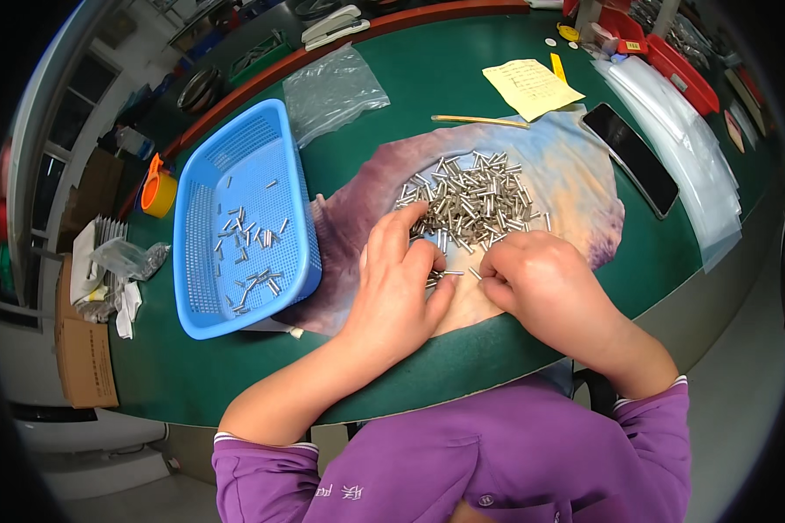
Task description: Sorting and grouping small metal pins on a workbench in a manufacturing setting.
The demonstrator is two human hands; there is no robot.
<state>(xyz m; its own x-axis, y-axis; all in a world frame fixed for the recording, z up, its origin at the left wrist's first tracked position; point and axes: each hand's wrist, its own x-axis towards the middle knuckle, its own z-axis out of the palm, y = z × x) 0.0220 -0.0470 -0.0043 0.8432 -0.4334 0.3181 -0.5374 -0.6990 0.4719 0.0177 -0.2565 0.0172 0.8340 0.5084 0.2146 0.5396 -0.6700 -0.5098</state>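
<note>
A heap of small silver metal pins (475, 199) lies on a purple-and-peach cloth (576, 179) spread over the green table (445, 70). My left hand (399, 288) rests on the cloth at the heap's near edge, fingers curled over a few pins. My right hand (536, 279) is beside it, fingertips pinched together on a few pins near the left hand. A blue plastic basket (202, 209) stands to the left of the cloth, with several pins scattered inside.
A black phone (630, 157) lies at the cloth's right edge, next to clear plastic bags (698, 166). A yellow paper note (530, 85) and another clear bag (333, 87) lie farther back. An orange tape dispenser (157, 190) and red bins (672, 52) stand around the table's rim.
</note>
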